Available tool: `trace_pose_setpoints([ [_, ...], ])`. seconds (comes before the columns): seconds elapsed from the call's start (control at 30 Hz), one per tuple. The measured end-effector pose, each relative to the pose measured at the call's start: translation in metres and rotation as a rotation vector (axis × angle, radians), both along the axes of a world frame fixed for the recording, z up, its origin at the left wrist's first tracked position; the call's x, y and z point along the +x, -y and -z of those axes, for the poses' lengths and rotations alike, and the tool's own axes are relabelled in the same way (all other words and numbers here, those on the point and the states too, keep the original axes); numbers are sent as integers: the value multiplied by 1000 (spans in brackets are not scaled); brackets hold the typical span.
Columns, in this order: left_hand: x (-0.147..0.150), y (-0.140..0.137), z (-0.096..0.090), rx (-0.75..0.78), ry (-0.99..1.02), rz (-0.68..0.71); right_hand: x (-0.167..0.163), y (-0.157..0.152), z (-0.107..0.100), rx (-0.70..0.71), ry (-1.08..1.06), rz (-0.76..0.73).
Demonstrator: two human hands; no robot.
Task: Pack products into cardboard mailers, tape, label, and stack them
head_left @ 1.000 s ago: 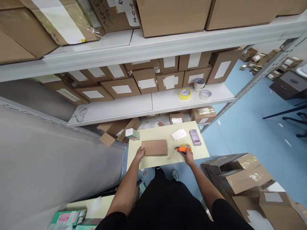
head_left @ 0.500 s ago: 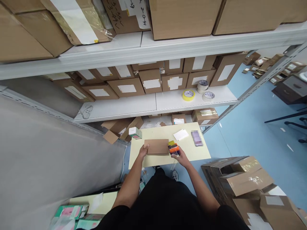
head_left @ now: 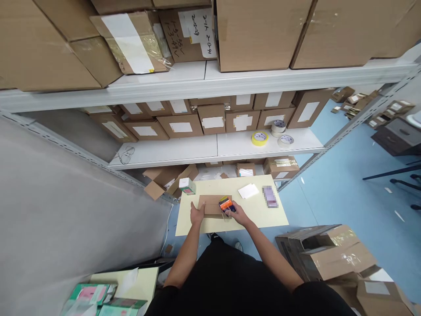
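Note:
A flat brown cardboard box (head_left: 210,205) lies on the pale yellow tabletop (head_left: 256,215). My left hand (head_left: 197,214) grips the box's left end, thumb on top and the other fingers along its side. In my right hand (head_left: 240,215) is an orange and dark blue tape dispenser (head_left: 226,204), held over the box's right end. A clear strip seems to hang below the dispenser near the box's front edge. White paper sheets (head_left: 248,191) lie behind and to the right of the box.
A small white and green box (head_left: 187,186) stands at the table's back left. A pixelated purple item (head_left: 270,196) lies on the right. Tape rolls (head_left: 259,138) sit on the shelf (head_left: 177,151) beyond. Large cartons (head_left: 342,252) stand on the floor at right.
My right hand has moved left with the tape dispenser, from beside the box's right end to over it. My left hand's fingers have shifted on the left end.

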State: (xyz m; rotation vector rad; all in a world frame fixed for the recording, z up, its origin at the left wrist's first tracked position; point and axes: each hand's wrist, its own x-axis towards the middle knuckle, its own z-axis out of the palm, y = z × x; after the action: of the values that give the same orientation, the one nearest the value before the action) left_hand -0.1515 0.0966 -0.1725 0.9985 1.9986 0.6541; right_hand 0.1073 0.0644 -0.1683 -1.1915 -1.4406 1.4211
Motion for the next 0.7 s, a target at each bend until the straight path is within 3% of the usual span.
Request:
trace_pose_setpoints([
  [0.1, 15, 21, -14, 222, -127, 3, 1, -1, 2, 9, 9, -2],
  [0.17, 26, 38, -25, 314, -29, 97, 1, -2, 4, 2, -3, -6],
  [0.27, 40, 60, -40, 273, 257, 237, 2, -3, 4, -6, -17, -12],
  [0.4, 56, 71, -57, 90, 598, 250, 3, -5, 2, 2, -23, -19],
  [0.5, 66, 69, -69, 56, 647, 255, 3, -5, 1, 19, -17, -19],
  [0.7, 68, 60, -94, 156, 594, 226, 3, -6, 3, 20, -45, -32],
])
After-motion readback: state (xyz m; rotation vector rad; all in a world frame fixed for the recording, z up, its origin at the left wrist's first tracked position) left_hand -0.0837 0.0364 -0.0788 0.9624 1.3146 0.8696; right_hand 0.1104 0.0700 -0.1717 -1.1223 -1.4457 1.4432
